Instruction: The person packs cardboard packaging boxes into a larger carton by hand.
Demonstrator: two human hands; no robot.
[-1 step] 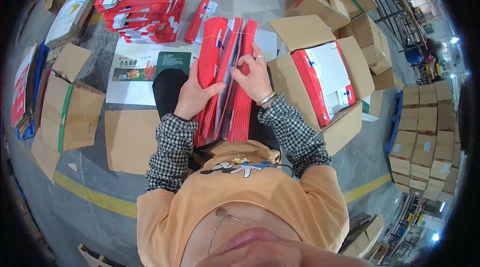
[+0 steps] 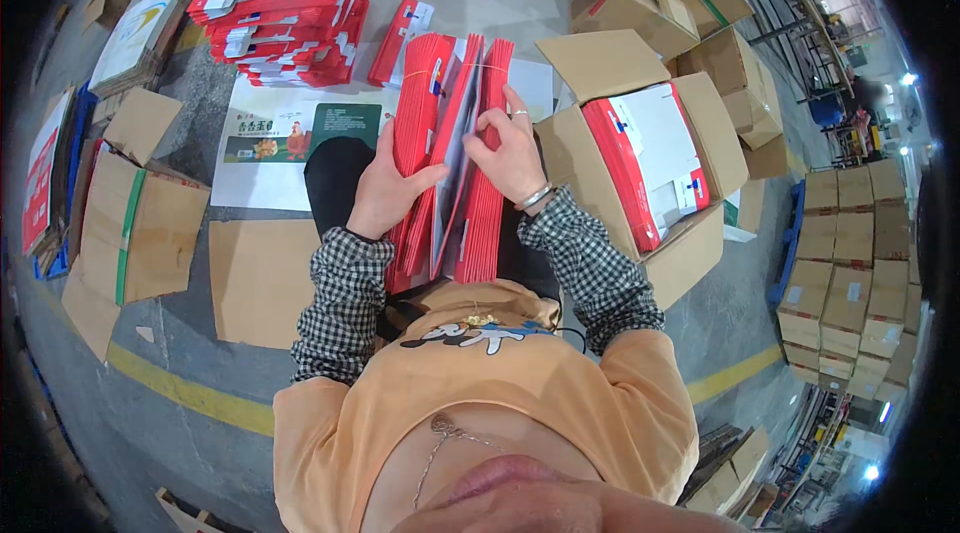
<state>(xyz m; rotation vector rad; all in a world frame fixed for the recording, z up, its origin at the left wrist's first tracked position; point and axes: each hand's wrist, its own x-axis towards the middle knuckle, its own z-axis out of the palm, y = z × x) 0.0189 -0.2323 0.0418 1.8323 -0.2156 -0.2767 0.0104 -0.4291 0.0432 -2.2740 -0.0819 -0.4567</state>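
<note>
A bundle of flat, folded red-and-white cartons stands on edge in front of my body, a thin band across its upper part. My left hand is closed round the bundle's left side, thumb over the top edges. With curled fingers my right hand grips the right part of the bundle, its fingertips at the gap in the middle. The cartons are parted there, so pale inner faces show. The lower ends of the bundle rest against my lap. The undersides of both hands are hidden.
On my right stands an open cardboard box packed with red-and-white flat cartons. A tall pile of similar cartons lies ahead on the left. Another open box is at far left, and stacked brown boxes stand at far right.
The fingers of my right hand have shifted very slightly at the gap, and a bit more of the pale carton faces shows. Everything else is unchanged.
</note>
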